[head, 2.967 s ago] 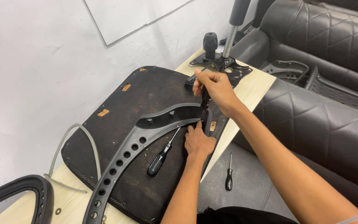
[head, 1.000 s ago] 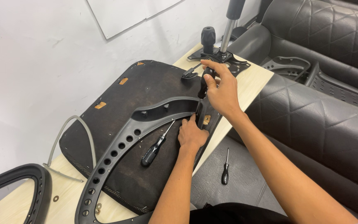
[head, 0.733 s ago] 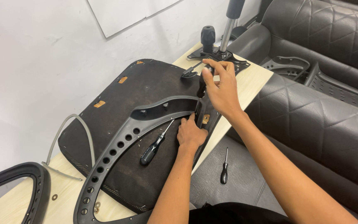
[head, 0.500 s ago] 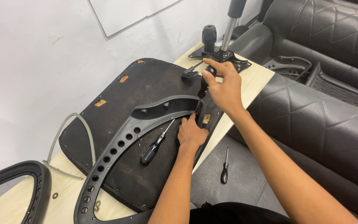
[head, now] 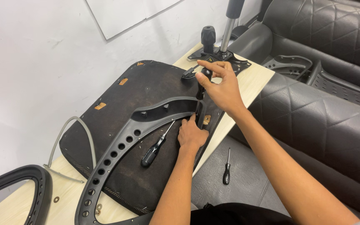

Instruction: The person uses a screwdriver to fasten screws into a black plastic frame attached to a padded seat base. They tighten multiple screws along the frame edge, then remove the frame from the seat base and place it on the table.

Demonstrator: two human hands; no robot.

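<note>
A dark upturned chair seat board (head: 121,104) lies on a pale wooden table (head: 253,77). A black curved plastic armrest bracket (head: 117,143) with a row of holes rests across it. My left hand (head: 191,134) presses down on the bracket's end near the seat's edge. My right hand (head: 219,83) grips the black handle of a screwdriver (head: 203,83) standing upright over the bracket's end. A second black-handled screwdriver (head: 155,146) lies loose on the seat board, just left of my left hand.
A metal chair mechanism with a gas cylinder (head: 223,41) stands at the table's far end. A small screwdriver (head: 226,168) lies on the black cushion below. Black quilted seats (head: 321,112) are at right, a grey hoop (head: 73,137) and black frame (head: 19,187) at left.
My right hand has shifted its fingers on the upright screwdriver's handle, as in turning it. My left hand stays on the bracket. The view has moved slightly.
</note>
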